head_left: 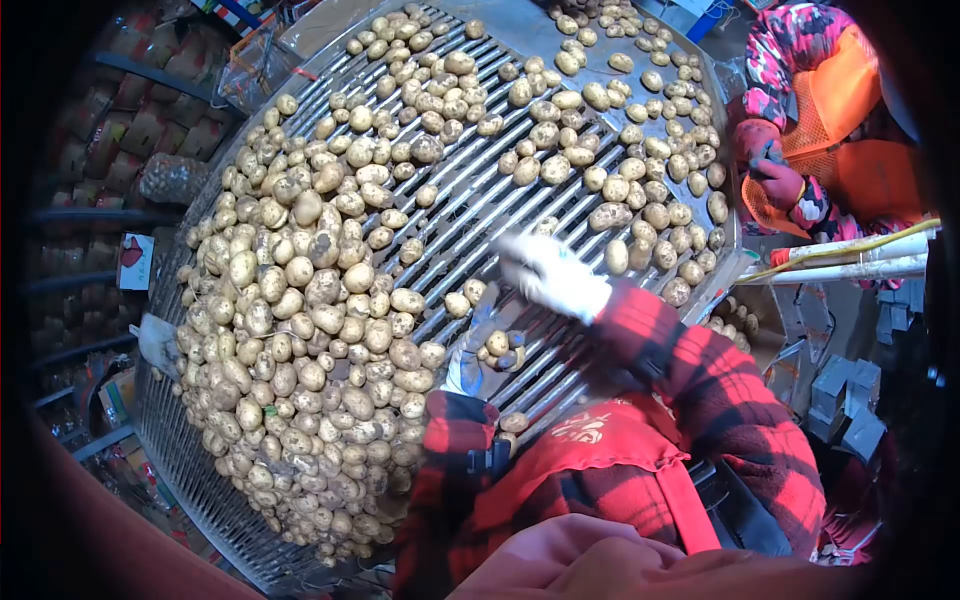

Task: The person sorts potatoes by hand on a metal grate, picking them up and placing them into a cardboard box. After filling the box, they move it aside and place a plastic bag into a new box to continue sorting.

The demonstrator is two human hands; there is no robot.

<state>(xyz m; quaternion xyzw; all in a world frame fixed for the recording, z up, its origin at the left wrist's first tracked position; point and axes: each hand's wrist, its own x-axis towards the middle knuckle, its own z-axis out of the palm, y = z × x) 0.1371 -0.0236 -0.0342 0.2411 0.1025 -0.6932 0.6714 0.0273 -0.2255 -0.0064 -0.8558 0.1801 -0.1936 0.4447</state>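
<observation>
A slatted metal rack (478,208) carries a large pile of potatoes (300,270) on its left side. My left hand (476,350), in a blue and white glove, is low over the bars, its fingers partly in shade and curled beside a few small potatoes (500,348). Whether it grips them is unclear. Just above and to the right, my right hand (552,276), in a white glove, is over the bars, its fingers smeared by motion. Anything it might hold cannot be made out.
More potatoes (655,150) lie on a metal surface at the upper right. A co-worker (800,120) with gloved hands and orange mesh stands at the right. White pipes (860,258) run beside the rack. Stacked sacks (110,140) are at the left.
</observation>
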